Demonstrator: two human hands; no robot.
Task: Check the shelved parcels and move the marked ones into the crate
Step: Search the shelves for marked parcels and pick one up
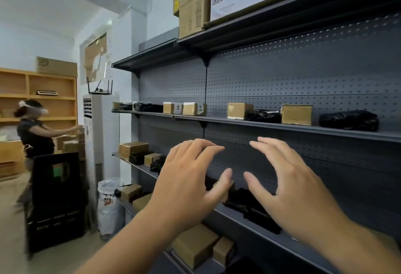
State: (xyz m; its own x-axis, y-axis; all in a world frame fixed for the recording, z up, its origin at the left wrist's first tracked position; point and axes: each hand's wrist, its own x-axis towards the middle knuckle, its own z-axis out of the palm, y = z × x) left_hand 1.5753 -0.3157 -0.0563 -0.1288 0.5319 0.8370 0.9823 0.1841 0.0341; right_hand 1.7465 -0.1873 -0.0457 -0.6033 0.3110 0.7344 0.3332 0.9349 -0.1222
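Head view, facing the grey shelving unit. Raised side by side before the unit's third board from the top: left hand and right hand, both wide, fingers spread and slightly curved, thumbs toward each other, holding nothing. In the gap between the thumbs, on that board: a small cardboard parcel, half hidden by the left thumb, with black-wrapped parcels just beside it toward the unit's right end. On the board above: more cardboard boxes and a black bag. No mark legible on any of these; too blurred to tell. Stacked black crate on the floor well off the unit's left end, past a white air conditioner; beyond it, a second person at other shelves.

Step in hand, as judged: reaching in to lift one parcel for checking. To do it well: close both palms on opposite sides of the cardboard parcel rather than on its top; lift clear of the black wraps so as not to drag them over the board's front edge; turn each face upward to look for a mark; then either carry to the crate or set back in the same spot on the unit.
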